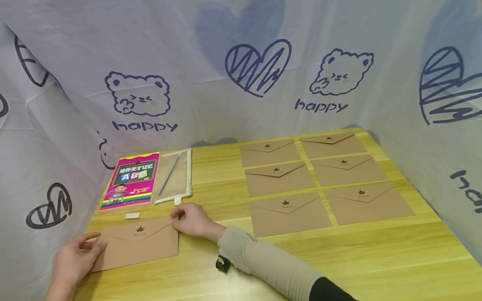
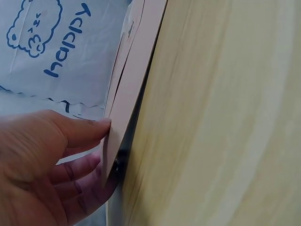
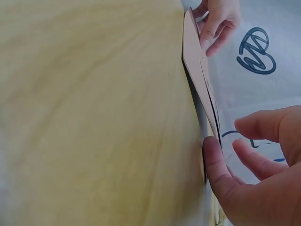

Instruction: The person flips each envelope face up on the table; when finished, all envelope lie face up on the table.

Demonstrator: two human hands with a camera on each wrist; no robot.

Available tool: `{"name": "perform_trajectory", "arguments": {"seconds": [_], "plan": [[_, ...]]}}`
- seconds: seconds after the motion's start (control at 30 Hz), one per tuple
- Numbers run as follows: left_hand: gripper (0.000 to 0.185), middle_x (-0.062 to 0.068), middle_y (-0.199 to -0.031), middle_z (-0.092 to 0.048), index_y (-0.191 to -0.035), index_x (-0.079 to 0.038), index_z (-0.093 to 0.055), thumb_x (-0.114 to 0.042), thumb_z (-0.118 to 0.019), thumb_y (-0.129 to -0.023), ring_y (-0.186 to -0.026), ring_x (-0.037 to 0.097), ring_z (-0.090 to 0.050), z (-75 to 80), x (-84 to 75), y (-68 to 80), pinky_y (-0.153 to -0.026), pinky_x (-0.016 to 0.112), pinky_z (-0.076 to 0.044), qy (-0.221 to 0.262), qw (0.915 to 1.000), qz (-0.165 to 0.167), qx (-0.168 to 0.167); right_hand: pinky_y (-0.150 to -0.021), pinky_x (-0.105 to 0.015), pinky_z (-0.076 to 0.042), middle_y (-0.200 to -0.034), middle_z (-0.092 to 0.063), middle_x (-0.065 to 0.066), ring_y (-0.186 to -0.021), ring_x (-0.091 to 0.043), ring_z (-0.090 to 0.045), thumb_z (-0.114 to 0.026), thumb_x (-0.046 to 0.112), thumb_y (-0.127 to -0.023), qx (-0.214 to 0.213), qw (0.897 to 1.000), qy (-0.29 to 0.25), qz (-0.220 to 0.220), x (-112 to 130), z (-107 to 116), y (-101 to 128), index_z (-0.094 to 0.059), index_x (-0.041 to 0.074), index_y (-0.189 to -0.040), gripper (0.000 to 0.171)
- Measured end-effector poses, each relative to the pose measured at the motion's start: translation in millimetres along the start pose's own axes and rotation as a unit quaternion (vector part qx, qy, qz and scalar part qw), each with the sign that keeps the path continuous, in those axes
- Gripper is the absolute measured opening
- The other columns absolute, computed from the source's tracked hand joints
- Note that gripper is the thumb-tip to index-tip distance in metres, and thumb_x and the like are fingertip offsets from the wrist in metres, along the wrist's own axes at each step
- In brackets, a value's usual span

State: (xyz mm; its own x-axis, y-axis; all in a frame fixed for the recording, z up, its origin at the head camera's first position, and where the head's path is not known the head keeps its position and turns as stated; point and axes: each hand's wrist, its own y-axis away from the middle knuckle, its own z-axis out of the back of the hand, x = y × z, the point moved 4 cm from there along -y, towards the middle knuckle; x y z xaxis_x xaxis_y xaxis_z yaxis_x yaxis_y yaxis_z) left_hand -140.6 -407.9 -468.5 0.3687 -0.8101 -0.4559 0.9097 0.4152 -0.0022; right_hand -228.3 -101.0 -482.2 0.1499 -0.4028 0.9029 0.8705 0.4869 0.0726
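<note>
A brown paper envelope (image 1: 137,246) with a crown print and a pointed flap lies at the table's near left. My left hand (image 1: 77,256) pinches its left end; in the left wrist view the thumb (image 2: 89,132) is on top and the other fingers are underneath. At the upper right corner of the envelope is my right hand (image 1: 193,219). In the right wrist view one fingertip (image 3: 212,147) touches the envelope's edge while the other fingers stand apart from it. The envelope's left end is raised slightly off the table.
Several similar envelopes (image 1: 288,213) lie in two columns at the right. Behind the held envelope are a pink ABC booklet (image 1: 132,182), a clear white-edged pouch (image 1: 184,171) with a pencil-like stick (image 1: 169,173), and a small white block (image 1: 132,215). Printed cloth (image 1: 211,113) surrounds the table.
</note>
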Motion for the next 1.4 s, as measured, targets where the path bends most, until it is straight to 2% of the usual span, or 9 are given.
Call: {"name": "perform_trajectory", "arguments": {"seconds": [0.07,0.27,0.5,0.6,0.77,0.97,1.1,1.27,1.4], "plan": [[0.048,0.025,-0.096,-0.076,-0.128,0.007,-0.068,-0.028,-0.077,-0.097,-0.09,0.04,-0.069,0.3,-0.1,0.9,-0.068,0.031,-0.042,-0.009,1.0,-0.002,0.003,-0.071,-0.012,-0.049,-0.096,-0.074,0.002,-0.076,0.002,-0.056,-0.074,0.006,-0.087,0.003,1.0,0.013,0.007,1,0,1,-0.079,0.007,-0.112,0.025],[0.051,0.028,-0.104,-0.075,-0.13,0.007,-0.066,-0.033,-0.074,-0.099,-0.098,0.046,-0.067,2.0,-2.7,3.9,-0.074,0.043,-0.043,-0.032,0.9992,-0.013,0.02,-0.069,-0.012,-0.048,-0.09,-0.073,0.004,-0.07,0.002,-0.053,-0.069,0.006,-0.086,0.007,0.999,0.038,0.029,2,-2,1,-0.08,0.007,-0.114,0.03],[0.063,0.024,-0.104,-0.076,-0.132,0.006,-0.064,-0.047,-0.072,-0.099,-0.096,0.044,-0.067,2.2,-1.4,4.0,-0.071,0.042,-0.045,-0.055,0.9974,-0.019,0.042,-0.066,-0.012,-0.047,-0.087,-0.076,0.0,-0.06,0.001,-0.051,-0.068,0.007,-0.088,0.016,0.998,0.046,0.029,3,-2,2,-0.079,0.007,-0.116,0.03],[0.066,0.02,-0.099,-0.077,-0.13,0.006,-0.066,-0.05,-0.072,-0.098,-0.095,0.044,-0.068,1.2,-1.9,2.4,-0.071,0.044,-0.048,-0.063,0.9962,-0.038,0.045,-0.066,-0.013,-0.047,-0.094,-0.077,-0.003,-0.059,0.001,-0.053,-0.07,0.007,-0.089,0.02,0.998,0.046,0.028,3,-1,3,-0.079,0.008,-0.116,0.029],[0.06,0.017,-0.092,-0.078,-0.127,0.005,-0.068,-0.046,-0.075,-0.097,-0.09,0.042,-0.07,-1.6,-4.3,1.2,-0.067,0.041,-0.048,-0.066,0.9952,-0.059,0.042,-0.07,-0.012,-0.047,-0.109,-0.077,-0.004,-0.065,0.002,-0.056,-0.073,0.008,-0.089,0.017,0.998,0.047,0.023,2,1,5,-0.08,0.008,-0.115,0.027],[0.055,0.018,-0.091,-0.077,-0.125,0.006,-0.069,-0.04,-0.076,-0.097,-0.089,0.042,-0.07,-3.2,-7.6,1.8,-0.067,0.041,-0.048,-0.065,0.9945,-0.075,0.032,-0.064,-0.013,-0.046,-0.094,-0.076,-0.001,-0.06,0.0,-0.052,-0.072,0.01,-0.091,0.024,0.999,0.039,0.021,2,4,6,-0.079,0.007,-0.116,0.026],[0.049,0.013,-0.086,-0.076,-0.122,0.006,-0.071,-0.035,-0.078,-0.096,-0.081,0.034,-0.069,-4.6,-12.4,0.4,-0.065,0.037,-0.046,-0.065,0.9924,-0.102,0.02,-0.064,-0.013,-0.045,-0.087,-0.075,0.001,-0.059,-0.001,-0.051,-0.071,0.011,-0.092,0.032,0.998,0.041,0.022,1,6,6,-0.078,0.007,-0.118,0.027],[0.044,0.006,-0.081,-0.073,-0.12,0.005,-0.072,-0.032,-0.078,-0.096,-0.071,0.02,-0.062,-6.3,-15.8,-5.2,-0.061,0.032,-0.042,-0.063,0.9899,-0.126,0.014,-0.073,-0.012,-0.048,-0.099,-0.077,0.0,-0.07,0.003,-0.055,-0.073,0.013,-0.093,0.037,0.998,0.051,0.027,1,7,6,-0.079,0.007,-0.116,0.024],[0.044,0.005,-0.078,-0.071,-0.119,0.006,-0.072,-0.03,-0.079,-0.096,-0.068,0.016,-0.059,-8.8,-15.4,-8.4,-0.061,0.031,-0.04,-0.062,0.9897,-0.128,0.015,-0.077,-0.012,-0.049,-0.104,-0.078,-0.001,-0.075,0.004,-0.058,-0.073,0.015,-0.094,0.038,0.997,0.056,0.027,0,8,7,-0.079,0.008,-0.115,0.023]]}}
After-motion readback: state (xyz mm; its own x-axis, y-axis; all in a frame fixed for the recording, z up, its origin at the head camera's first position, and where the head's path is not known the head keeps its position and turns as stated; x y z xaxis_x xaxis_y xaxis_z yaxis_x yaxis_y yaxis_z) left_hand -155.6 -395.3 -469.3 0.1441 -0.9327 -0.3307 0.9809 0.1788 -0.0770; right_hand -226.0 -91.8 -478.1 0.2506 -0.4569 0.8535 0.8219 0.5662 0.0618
